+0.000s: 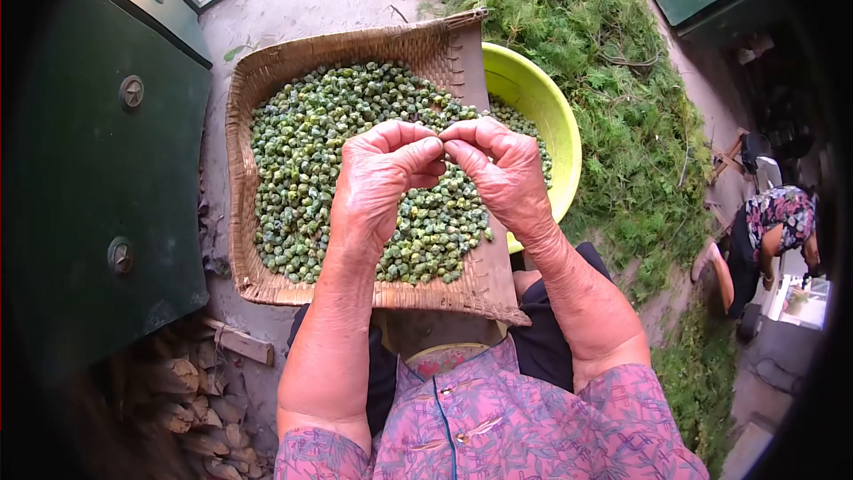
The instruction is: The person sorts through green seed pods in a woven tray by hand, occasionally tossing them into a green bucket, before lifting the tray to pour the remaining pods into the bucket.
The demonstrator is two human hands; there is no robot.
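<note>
My left hand (382,173) and my right hand (511,173) meet fingertip to fingertip, thumb and forefinger pinched on each. Whatever sits between them is too small and covered to make out. Beneath them a woven wicker scoop basket (242,169) rests across my lap, its flat open lip (471,62) on the right side. Many small, round, knobbly green seed cones (306,142) fill it. A lime-green plastic basin (567,124) stands beside the basket, partly under its lip, with more green cones inside.
Cut leafy green branches (622,116) cover the ground to the right. Dark green doors (71,169) with star-shaped knobs flank the left. Split firewood (213,391) lies at lower left. Another person (782,218) in a flowered top bends over at far right.
</note>
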